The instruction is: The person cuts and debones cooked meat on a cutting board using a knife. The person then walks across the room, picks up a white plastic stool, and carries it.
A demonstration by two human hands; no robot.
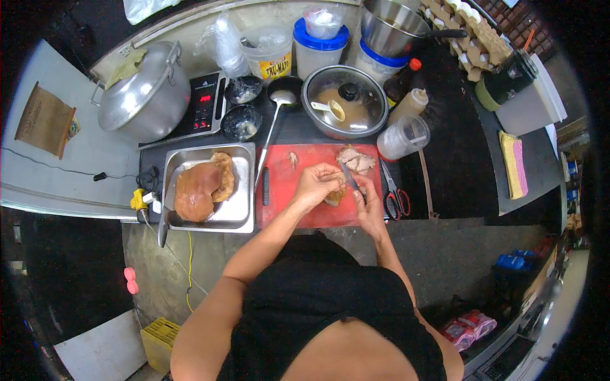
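Note:
My right hand (370, 202) grips a small knife (348, 174), its blade pointing away from me over a red cutting board (286, 206). Pinched in the fingers of my left hand (318, 185) is a browned piece of cooked meat (335, 195), close beside the blade and partly hidden by the hands. Pale pieces of cut meat (357, 160) lie in a pile at the board's far right. A small scrap of meat (292, 159) sits alone at the far left of the board. Red-and-black-handled scissors (395, 197) rest by its right edge.
Left of the board, a steel tray (244, 213) holds large browned meat pieces (198, 190) and a knife handle (163, 227) overhangs it. Behind stand a big pot (146, 95), an induction cooker (202, 101), a ladle (273, 127), a glass-lidded pan (346, 130) and a plastic container (401, 140).

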